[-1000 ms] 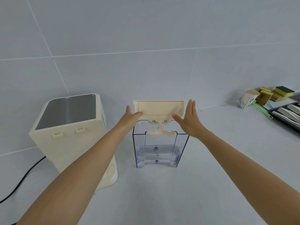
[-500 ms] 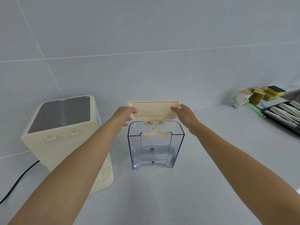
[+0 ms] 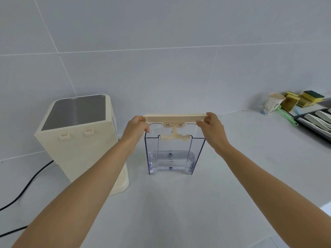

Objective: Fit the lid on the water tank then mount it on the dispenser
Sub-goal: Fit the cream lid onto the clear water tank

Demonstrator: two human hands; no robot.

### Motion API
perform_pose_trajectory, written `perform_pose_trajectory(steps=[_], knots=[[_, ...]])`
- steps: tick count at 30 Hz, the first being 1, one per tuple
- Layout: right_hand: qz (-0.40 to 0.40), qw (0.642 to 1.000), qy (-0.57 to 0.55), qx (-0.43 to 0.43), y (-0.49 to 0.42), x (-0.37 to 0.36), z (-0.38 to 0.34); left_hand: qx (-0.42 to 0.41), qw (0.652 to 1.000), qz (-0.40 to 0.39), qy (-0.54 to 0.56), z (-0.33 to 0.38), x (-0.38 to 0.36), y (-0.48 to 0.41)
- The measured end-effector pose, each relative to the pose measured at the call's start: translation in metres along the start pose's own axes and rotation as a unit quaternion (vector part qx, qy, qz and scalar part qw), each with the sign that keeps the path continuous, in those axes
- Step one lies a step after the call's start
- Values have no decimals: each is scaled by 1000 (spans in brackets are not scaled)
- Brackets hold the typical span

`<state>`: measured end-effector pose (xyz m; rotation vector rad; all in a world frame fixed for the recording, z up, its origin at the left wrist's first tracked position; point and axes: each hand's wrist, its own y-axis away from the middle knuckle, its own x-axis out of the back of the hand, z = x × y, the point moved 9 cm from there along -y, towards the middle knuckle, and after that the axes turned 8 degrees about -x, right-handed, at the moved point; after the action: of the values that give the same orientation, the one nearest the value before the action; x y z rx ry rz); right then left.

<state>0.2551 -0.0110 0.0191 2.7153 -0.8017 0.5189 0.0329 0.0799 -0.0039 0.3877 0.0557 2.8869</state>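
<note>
While the clear water tank (image 3: 174, 154) stood upright on the surface (image 3: 179, 203) just right of the cream dispenser (image 3: 78, 138), the left hand (image 3: 137, 127) and right hand (image 3: 212, 128) pinched the lid (image 3: 174, 118) by its ends, level above the tank's open top.

paper cup (image 3: 271, 104) | sponges (image 3: 302, 99) (stacked) | black cable (image 3: 26, 185) | tray (image 3: 315, 120)
</note>
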Motion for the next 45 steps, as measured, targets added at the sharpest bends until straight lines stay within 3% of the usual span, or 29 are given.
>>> perform_pose_trajectory(steps=[6,19,28,38,45], knots=[[11,999,38,4,23,-3,20,-23,999,21,-36,-8,-8,18],[-20,988,151,34,28,-21,52,-9,994,-18,-107,-24,-25,41],[-26,992,122,33,7,-15,27,31,998,52,30,-38,-22,57],[-122,972,198,21,-23,-37,10,36,996,-17,82,-47,-60,64],[-128,967,218,-10,-27,-36,15,37,996,-1,82,-44,-67,50]])
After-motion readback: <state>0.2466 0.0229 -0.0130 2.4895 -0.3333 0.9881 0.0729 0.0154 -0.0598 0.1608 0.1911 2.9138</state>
